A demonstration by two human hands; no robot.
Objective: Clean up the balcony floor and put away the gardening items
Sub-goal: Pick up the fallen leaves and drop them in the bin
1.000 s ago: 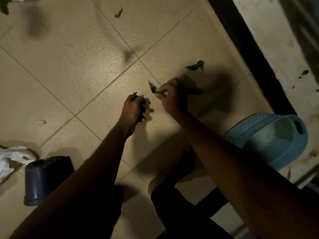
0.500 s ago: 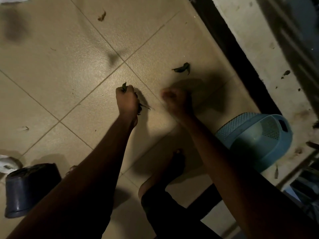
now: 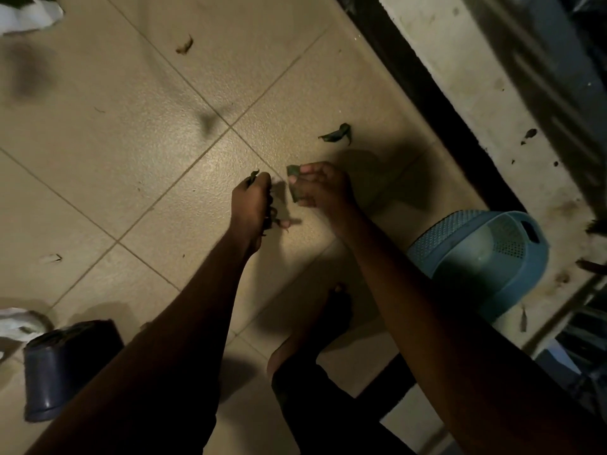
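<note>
Over the beige tiled floor (image 3: 131,133), my left hand (image 3: 251,205) grips a bunch of dark leaf scraps (image 3: 271,215) whose tips stick out above and below the fist. My right hand (image 3: 323,188), close beside it, pinches a green leaf piece (image 3: 293,183) between thumb and fingers. A curled dark leaf (image 3: 336,134) lies on the tile just beyond my right hand. A small brown leaf (image 3: 184,46) lies farther off near the top.
A light blue plastic basket (image 3: 486,257) lies tipped on its side at the right by the black threshold strip (image 3: 427,103). A dark pot (image 3: 62,366) lies on its side at lower left beside white plastic (image 3: 16,323). My bare foot (image 3: 315,326) stands between my arms.
My right hand went down toward the floor and now holds a green leaf piece up beside my left hand. The left hand has kept its grip on the scraps.
</note>
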